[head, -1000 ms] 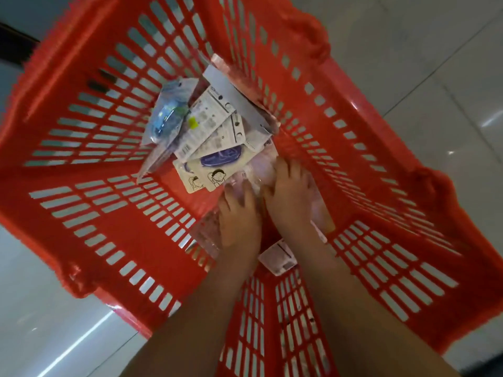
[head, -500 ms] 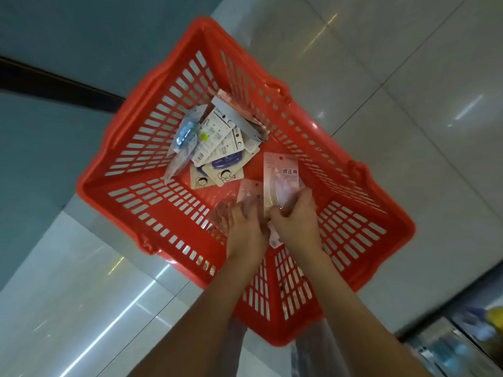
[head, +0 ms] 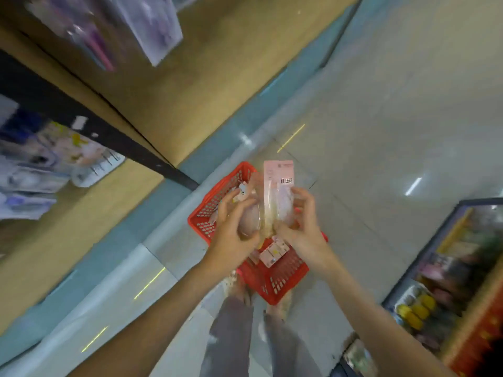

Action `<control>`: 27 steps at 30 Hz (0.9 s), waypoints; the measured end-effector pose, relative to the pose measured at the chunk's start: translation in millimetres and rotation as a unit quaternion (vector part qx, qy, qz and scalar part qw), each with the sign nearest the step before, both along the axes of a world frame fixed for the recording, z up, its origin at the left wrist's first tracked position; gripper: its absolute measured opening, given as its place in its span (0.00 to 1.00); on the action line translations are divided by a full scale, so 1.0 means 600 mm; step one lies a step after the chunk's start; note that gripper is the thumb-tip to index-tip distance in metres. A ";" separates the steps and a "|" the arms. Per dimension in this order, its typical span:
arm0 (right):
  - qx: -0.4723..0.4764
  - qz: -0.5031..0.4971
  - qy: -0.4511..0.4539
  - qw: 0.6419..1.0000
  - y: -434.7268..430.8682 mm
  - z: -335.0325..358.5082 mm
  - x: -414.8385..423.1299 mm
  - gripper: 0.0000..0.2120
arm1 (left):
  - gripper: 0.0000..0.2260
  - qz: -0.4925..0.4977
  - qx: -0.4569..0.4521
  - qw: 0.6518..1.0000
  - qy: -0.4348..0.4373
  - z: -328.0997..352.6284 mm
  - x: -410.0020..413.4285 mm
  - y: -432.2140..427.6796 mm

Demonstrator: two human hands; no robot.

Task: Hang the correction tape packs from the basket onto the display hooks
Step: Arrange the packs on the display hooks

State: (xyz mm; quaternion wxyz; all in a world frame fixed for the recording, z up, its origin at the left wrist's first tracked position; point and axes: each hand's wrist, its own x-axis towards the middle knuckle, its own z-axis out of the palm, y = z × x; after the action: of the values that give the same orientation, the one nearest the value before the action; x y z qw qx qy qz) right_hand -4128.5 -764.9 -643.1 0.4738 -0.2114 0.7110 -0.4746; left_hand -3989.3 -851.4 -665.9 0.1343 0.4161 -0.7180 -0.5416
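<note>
Here, left fingers (head: 228, 202): curled round a clear-fronted pack (head: 249, 217), gripping it.
Right fingers (head: 304, 198): curled on the right edge of a pink pack (head: 279, 175), gripping it.
Left hand (head: 231, 235) and right hand (head: 304, 232): close together, raised over the basket, with the packs touching side by side between them.
Pink pack: upright, its card top standing clear of the fingers. How many packs are in the bunch I cannot tell.
Basket (head: 215, 202): red, on the floor (head: 381, 131) beneath the hands, just beyond the person's legs (head: 231, 336).
Loose packs (head: 272, 253): lying inside the basket.
Hanging goods (head: 54, 164): far left, blurred.
Right shelf (head: 449, 281): blurred, coloured stock.
</note>
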 end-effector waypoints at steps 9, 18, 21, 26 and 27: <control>-0.187 0.114 -0.070 0.973 -0.026 0.353 0.100 0.34 | 0.32 0.102 -0.046 0.991 0.072 0.385 0.137 0.012; -0.281 0.279 -0.027 0.918 -0.057 0.585 0.288 0.31 | 0.38 0.214 -0.024 0.969 0.125 0.633 0.349 0.048; -0.328 0.318 0.008 0.889 -0.082 0.647 0.366 0.28 | 0.38 0.252 -0.069 0.956 0.131 0.693 0.424 0.038; -0.407 0.330 0.122 0.843 -0.149 0.738 0.497 0.31 | 0.37 0.309 -0.214 0.921 0.104 0.792 0.560 -0.001; -0.417 0.326 0.156 0.834 -0.166 0.758 0.522 0.31 | 0.36 0.314 -0.246 0.911 0.104 0.808 0.589 -0.011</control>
State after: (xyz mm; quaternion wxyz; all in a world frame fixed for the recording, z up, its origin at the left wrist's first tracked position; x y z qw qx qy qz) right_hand -3815.1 -864.5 -188.5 0.3505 -0.6799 0.4003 -0.5046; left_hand -3636.1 -857.9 -180.9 0.4696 0.5151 -0.6429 -0.3176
